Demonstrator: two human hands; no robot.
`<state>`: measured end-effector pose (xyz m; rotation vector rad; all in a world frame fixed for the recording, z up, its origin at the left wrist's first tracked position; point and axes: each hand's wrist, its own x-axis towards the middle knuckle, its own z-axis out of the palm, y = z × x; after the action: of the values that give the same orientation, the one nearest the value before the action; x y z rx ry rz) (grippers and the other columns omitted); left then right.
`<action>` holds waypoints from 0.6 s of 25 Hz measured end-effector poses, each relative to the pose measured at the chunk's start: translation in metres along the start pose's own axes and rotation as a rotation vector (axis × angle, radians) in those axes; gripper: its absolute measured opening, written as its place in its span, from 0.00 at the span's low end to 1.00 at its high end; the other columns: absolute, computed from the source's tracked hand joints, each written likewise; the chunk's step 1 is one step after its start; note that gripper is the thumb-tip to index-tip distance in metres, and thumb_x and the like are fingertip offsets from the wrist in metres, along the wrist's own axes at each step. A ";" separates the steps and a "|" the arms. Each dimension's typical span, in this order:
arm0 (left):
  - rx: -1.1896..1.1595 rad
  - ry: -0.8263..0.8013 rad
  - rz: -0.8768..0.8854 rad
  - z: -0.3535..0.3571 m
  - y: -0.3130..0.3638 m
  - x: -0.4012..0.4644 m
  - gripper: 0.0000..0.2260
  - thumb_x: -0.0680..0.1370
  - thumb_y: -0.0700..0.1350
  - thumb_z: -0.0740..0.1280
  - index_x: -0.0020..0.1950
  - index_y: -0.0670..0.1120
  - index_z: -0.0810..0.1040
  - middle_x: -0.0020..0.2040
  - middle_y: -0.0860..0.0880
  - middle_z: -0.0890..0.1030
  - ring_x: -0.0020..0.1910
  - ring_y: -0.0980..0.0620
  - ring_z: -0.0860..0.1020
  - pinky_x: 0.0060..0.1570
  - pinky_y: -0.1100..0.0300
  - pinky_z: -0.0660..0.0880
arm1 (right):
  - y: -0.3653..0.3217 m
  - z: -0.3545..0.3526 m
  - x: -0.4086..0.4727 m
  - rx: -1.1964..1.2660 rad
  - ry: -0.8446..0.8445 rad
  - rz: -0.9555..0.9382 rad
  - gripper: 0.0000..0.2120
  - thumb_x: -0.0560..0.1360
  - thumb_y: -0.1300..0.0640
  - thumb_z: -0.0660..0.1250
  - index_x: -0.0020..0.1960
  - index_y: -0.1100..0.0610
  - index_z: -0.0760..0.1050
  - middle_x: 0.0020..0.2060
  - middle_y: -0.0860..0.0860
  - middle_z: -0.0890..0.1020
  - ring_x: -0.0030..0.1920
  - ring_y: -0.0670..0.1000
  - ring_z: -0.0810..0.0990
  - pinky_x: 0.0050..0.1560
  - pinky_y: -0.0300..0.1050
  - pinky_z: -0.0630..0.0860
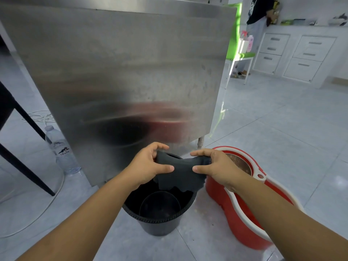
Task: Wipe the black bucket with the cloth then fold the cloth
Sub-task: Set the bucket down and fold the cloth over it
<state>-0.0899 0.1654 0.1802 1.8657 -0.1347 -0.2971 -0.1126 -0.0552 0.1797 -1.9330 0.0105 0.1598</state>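
A: Where is the black bucket (159,213)?
B: It stands on the floor, under both hands.
A: And the cloth (180,173)?
B: Above the bucket; left hand (148,164) and right hand (212,165) pinch its top corners with closed fingers. Right of the bucket is a red mop bucket (239,210); behind it, a steel panel (120,72).

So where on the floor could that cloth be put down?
Bare tile lies near the black bucket, between the forearms, and across the open floor right of the red mop bucket. Crowded: the gap between both buckets, and left by the water bottle and cable.
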 end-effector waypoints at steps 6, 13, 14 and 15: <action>0.642 0.085 0.155 0.004 0.000 0.001 0.03 0.77 0.46 0.71 0.49 0.48 0.83 0.46 0.52 0.79 0.47 0.51 0.78 0.45 0.61 0.70 | 0.001 0.000 0.002 -0.465 0.114 -0.103 0.03 0.74 0.55 0.70 0.43 0.52 0.83 0.41 0.49 0.84 0.43 0.49 0.81 0.41 0.38 0.75; -0.321 -0.135 -0.022 -0.001 0.012 -0.006 0.11 0.84 0.46 0.60 0.44 0.47 0.78 0.43 0.47 0.83 0.43 0.50 0.81 0.46 0.54 0.79 | -0.010 -0.018 -0.006 0.227 -0.183 0.070 0.16 0.80 0.50 0.60 0.54 0.60 0.81 0.52 0.53 0.85 0.51 0.50 0.82 0.58 0.50 0.75; -0.303 -0.123 -0.044 0.003 0.013 -0.007 0.12 0.84 0.48 0.59 0.42 0.49 0.74 0.40 0.49 0.80 0.40 0.51 0.79 0.42 0.55 0.77 | -0.008 -0.020 -0.007 0.384 -0.236 0.146 0.18 0.80 0.49 0.59 0.58 0.60 0.80 0.53 0.55 0.85 0.53 0.52 0.83 0.59 0.51 0.75; -0.288 -0.102 -0.069 0.007 0.014 -0.008 0.12 0.84 0.49 0.58 0.42 0.50 0.72 0.39 0.50 0.79 0.38 0.52 0.78 0.39 0.56 0.75 | -0.005 -0.023 -0.006 0.497 -0.284 0.219 0.19 0.78 0.48 0.61 0.60 0.60 0.79 0.55 0.57 0.85 0.54 0.54 0.83 0.59 0.53 0.75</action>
<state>-0.0992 0.1561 0.1928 1.5720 -0.0923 -0.4362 -0.1154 -0.0748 0.1932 -1.3968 0.0674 0.5269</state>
